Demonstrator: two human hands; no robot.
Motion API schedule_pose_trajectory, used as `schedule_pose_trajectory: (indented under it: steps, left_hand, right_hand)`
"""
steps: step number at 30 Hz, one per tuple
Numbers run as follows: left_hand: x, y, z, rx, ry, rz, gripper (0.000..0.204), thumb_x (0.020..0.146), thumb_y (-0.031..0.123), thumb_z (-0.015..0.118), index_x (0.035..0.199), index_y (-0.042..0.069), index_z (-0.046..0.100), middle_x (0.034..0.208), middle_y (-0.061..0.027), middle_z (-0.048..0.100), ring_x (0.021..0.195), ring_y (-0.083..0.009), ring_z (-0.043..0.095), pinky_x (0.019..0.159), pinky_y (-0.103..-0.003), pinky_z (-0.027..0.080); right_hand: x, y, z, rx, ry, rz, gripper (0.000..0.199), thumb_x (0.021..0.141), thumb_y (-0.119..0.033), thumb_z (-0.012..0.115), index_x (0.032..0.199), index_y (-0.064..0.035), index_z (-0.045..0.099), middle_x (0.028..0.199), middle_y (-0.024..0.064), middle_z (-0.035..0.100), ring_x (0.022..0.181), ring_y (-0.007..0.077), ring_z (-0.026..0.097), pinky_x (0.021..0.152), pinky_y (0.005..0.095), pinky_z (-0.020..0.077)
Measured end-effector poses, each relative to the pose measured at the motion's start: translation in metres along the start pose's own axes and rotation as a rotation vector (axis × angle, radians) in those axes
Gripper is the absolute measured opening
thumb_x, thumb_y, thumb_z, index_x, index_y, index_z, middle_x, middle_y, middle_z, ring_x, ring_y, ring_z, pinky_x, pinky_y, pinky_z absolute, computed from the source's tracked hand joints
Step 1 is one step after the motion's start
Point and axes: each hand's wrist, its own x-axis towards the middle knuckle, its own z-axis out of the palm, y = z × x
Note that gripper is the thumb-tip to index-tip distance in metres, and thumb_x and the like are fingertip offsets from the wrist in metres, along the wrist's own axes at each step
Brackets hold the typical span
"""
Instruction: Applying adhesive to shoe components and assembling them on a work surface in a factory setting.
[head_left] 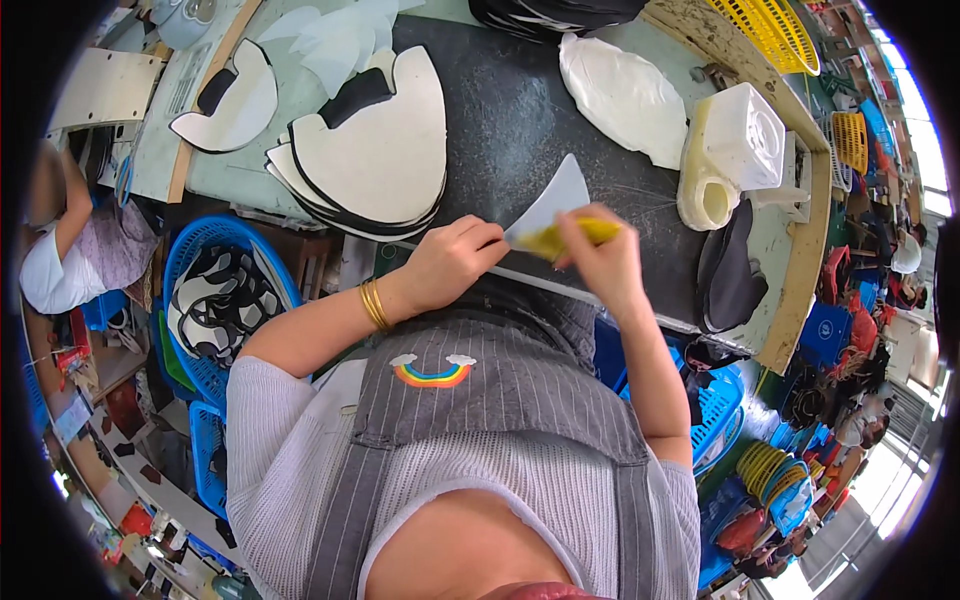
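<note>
A thin, translucent white curved sheet piece lies at the near edge of the dark work board. My left hand is closed at the sheet's left end, its fingertips pinching there. My right hand grips a flat yellow tool held against the sheet's near side. Motion blurs the tool, so its exact kind cannot be made out. Left of the sheet sits a stack of cream, black-edged shoe-upper pieces. Several more translucent sheets lie behind that stack.
A stained white plastic container stands at the right, beside a crumpled white sheet. Black cut pieces lie near it. A wooden rail edges the table. Blue baskets flank me; a person sits at left.
</note>
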Motion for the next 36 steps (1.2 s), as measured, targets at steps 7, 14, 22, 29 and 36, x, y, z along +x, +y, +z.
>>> schedule_pose_trajectory:
  steps: [7, 14, 22, 29, 36]
  left_hand:
    - [0.01, 0.0, -0.007, 0.008, -0.002, 0.062, 0.015, 0.068, 0.004, 0.065, 0.082, 0.003, 0.06, 0.082, -0.007, 0.061, 0.079, -0.0218, 0.061, 0.064, -0.031, 0.051]
    - [0.075, 0.001, -0.087, -0.884, -0.038, -0.528, 0.015, 0.077, 0.001, 0.068, 0.082, 0.005, 0.054, 0.078, -0.0002, 0.06, 0.073, -0.0067, 0.058, 0.068, -0.022, 0.048]
    - [0.127, -0.139, -0.045, -0.259, -0.219, -0.517, 0.021, 0.062, 0.004, 0.07, 0.076, 0.0, 0.055, 0.074, -0.0116, 0.064, 0.069, -0.0183, 0.064, 0.062, -0.03, 0.05]
    - [0.123, -0.134, -0.028, -0.198, -0.171, -0.531, 0.021, 0.063, 0.003, 0.066, 0.078, 0.001, 0.053, 0.072, -0.0117, 0.065, 0.069, -0.0217, 0.066, 0.062, -0.031, 0.051]
    - [0.123, -0.138, -0.03, -0.25, -0.115, -0.517, 0.014, 0.064, 0.005, 0.061, 0.077, 0.003, 0.057, 0.075, -0.0144, 0.065, 0.074, -0.0314, 0.064, 0.066, -0.039, 0.05]
  right_hand:
    - [0.045, 0.004, -0.031, -0.122, 0.223, -0.201, 0.022, 0.085, -0.02, 0.064, 0.08, 0.0012, 0.062, 0.063, 0.0044, 0.061, 0.052, 0.0083, 0.057, 0.048, 0.0221, 0.0433]
    - [-0.008, -0.029, -0.117, 0.445, 0.568, -0.249, 0.018, 0.088, -0.015, 0.056, 0.091, 0.003, 0.059, 0.08, 0.0118, 0.063, 0.058, 0.0153, 0.059, 0.046, 0.0239, 0.0445]
    - [0.078, -0.041, -0.031, 0.022, 0.165, -0.298, 0.021, 0.085, -0.019, 0.063, 0.088, 0.0015, 0.063, 0.075, 0.0055, 0.063, 0.065, 0.0108, 0.061, 0.058, 0.0217, 0.0453]
    - [0.139, -0.027, 0.003, -0.099, -0.081, -0.225, 0.019, 0.084, -0.017, 0.064, 0.082, 0.002, 0.062, 0.071, 0.0043, 0.062, 0.063, 0.0084, 0.057, 0.056, 0.0212, 0.0445]
    - [0.134, -0.033, -0.027, -0.138, -0.189, -0.111, 0.018, 0.081, -0.017, 0.063, 0.077, 0.0008, 0.062, 0.064, 0.0042, 0.061, 0.054, 0.0081, 0.056, 0.05, 0.0226, 0.0439]
